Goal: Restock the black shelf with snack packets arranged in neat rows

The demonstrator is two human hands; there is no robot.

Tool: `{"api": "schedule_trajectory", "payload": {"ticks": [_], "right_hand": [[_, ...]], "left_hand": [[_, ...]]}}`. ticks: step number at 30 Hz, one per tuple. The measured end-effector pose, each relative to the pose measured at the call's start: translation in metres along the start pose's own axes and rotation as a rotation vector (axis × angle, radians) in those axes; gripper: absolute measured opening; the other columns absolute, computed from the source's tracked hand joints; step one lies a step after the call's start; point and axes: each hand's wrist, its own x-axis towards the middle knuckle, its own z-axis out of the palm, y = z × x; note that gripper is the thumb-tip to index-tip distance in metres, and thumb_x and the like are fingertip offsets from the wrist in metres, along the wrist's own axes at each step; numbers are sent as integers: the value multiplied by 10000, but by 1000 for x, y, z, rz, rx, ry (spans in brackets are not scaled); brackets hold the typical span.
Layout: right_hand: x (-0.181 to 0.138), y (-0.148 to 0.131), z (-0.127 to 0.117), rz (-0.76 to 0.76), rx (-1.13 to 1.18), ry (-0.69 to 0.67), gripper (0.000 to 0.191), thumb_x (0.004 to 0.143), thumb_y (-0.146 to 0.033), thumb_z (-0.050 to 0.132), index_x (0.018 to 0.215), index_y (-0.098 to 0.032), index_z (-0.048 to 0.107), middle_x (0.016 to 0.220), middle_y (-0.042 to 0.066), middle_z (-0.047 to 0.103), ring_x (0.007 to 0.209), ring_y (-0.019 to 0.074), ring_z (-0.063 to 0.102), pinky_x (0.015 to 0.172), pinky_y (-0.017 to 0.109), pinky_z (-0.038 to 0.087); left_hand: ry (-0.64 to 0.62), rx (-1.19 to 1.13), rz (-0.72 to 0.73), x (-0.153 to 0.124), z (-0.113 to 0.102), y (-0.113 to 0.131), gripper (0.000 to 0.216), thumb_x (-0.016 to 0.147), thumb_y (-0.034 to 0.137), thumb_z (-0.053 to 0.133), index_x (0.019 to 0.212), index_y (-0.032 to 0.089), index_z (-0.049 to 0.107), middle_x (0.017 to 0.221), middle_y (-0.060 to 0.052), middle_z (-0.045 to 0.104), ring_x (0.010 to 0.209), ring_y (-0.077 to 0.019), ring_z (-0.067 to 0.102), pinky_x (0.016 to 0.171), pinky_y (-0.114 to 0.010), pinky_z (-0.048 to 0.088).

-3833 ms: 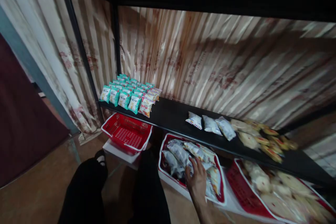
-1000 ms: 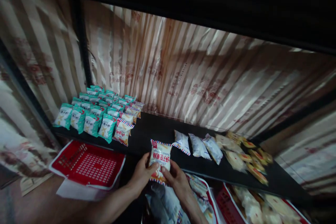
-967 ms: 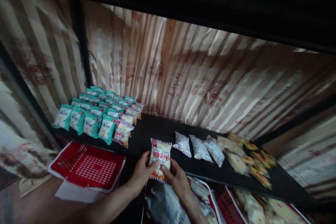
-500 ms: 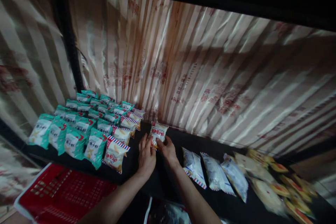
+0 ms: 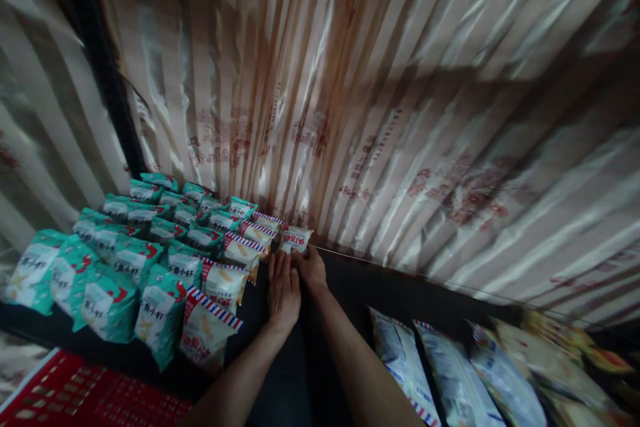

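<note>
A small white snack bag (image 5: 296, 239) with red lettering stands near the back of the black shelf (image 5: 345, 287), by the curtain. Both of my hands are on its lower part. My left hand (image 5: 284, 290) presses its fingers against the bag's lower left front. The fingers of my right hand (image 5: 311, 268) are closed on its lower right side. Just left of it runs a row of snack bags with striped red, white and blue edges (image 5: 243, 248). Beyond that row stand several teal snack bags (image 5: 110, 300) in rows.
Silvery packs (image 5: 453, 370) lie on the shelf at the right, with yellowish packs (image 5: 555, 337) beyond them. A red plastic basket (image 5: 85, 393) is below the shelf at the lower left. A pleated, printed curtain (image 5: 320, 100) hangs behind, and a dark post (image 5: 107, 73) rises at the left.
Both hands have carried the white snack bag back and slightly left, close to the end of the striped row. The view has moved nearer to the shelf.
</note>
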Motion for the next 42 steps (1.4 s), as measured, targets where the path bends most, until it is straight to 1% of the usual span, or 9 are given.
{"api": "schedule_trajectory", "payload": {"ticks": [5, 10, 16, 19, 22, 28, 33, 39, 42], "right_hand": [[0, -1, 9, 34, -168, -22, 232, 778, -414, 576, 927, -242, 623, 800, 31, 682, 755, 196, 635, 698, 304, 448], [-23, -11, -4, -3, -228, 14, 397, 810, -411, 548, 1137, -189, 580, 1041, 99, 667, 989, 230, 599, 869, 335, 428], [-105, 6, -81, -299, -508, 235, 447, 871, -371, 445, 1263, -170, 521, 1382, 131, 458, 1308, 299, 317, 1044, 480, 274], [-151, 37, -122, -180, -640, 341, 491, 782, -411, 579, 1230, -212, 549, 1406, 149, 420, 1335, 391, 232, 1005, 603, 250], [-184, 57, -140, -76, -577, 277, 489, 713, -338, 629, 1188, -239, 572, 1390, 148, 437, 1283, 408, 324, 936, 609, 337], [-208, 21, -129, 121, 246, 145, 508, 668, -369, 597, 1154, -221, 572, 1136, 84, 630, 1040, 266, 579, 921, 423, 448], [-226, -11, -110, 387, 987, -75, 433, 672, -382, 566, 1071, -221, 615, 1007, 60, 688, 882, 227, 639, 778, 372, 510], [-234, -16, -93, 406, 785, -139, 455, 776, -554, 509, 1038, -202, 633, 1041, 70, 689, 996, 247, 621, 790, 352, 510], [-223, -13, -99, 176, 337, 93, 596, 751, -584, 558, 1178, -168, 577, 1173, 125, 630, 1113, 292, 559, 870, 411, 489]], "left_hand": [[-16, 67, 22, 5, 6, -12, 462, 905, 245, 289, 1276, 71, 501, 1399, -132, 452, 1378, -223, 264, 1157, -421, 208], [-34, 127, 73, 4, -1, -4, 433, 901, 223, 304, 1254, 93, 518, 1397, -121, 455, 1388, -231, 235, 1156, -434, 201], [-103, 32, 70, -41, -19, 21, 344, 837, 158, 400, 1119, 113, 592, 1263, -153, 550, 1204, -245, 492, 1049, -422, 380], [-217, -123, -32, -80, -22, 34, 323, 799, 121, 421, 1065, 168, 598, 1148, -101, 599, 943, -175, 627, 903, -351, 492], [-310, -226, -132, -114, -20, 47, 304, 781, 109, 433, 1024, 171, 604, 1146, -89, 589, 871, -143, 643, 876, -315, 499], [-367, -356, -442, -145, -30, 57, 377, 823, 234, 493, 1193, 164, 517, 1250, -126, 554, 1072, -190, 592, 907, -300, 469], [-333, -453, -391, -152, -54, 51, 483, 818, 281, 530, 1283, 181, 448, 1233, -109, 585, 1094, -216, 578, 937, -340, 456], [-160, -289, -155, -156, -81, 41, 491, 772, 123, 456, 1254, 205, 498, 1233, -76, 563, 1156, -193, 523, 996, -349, 421], [-186, -103, 64, -150, -102, 42, 539, 738, 35, 396, 1205, 247, 559, 1242, -46, 550, 1160, -178, 504, 1019, -358, 403]]}}
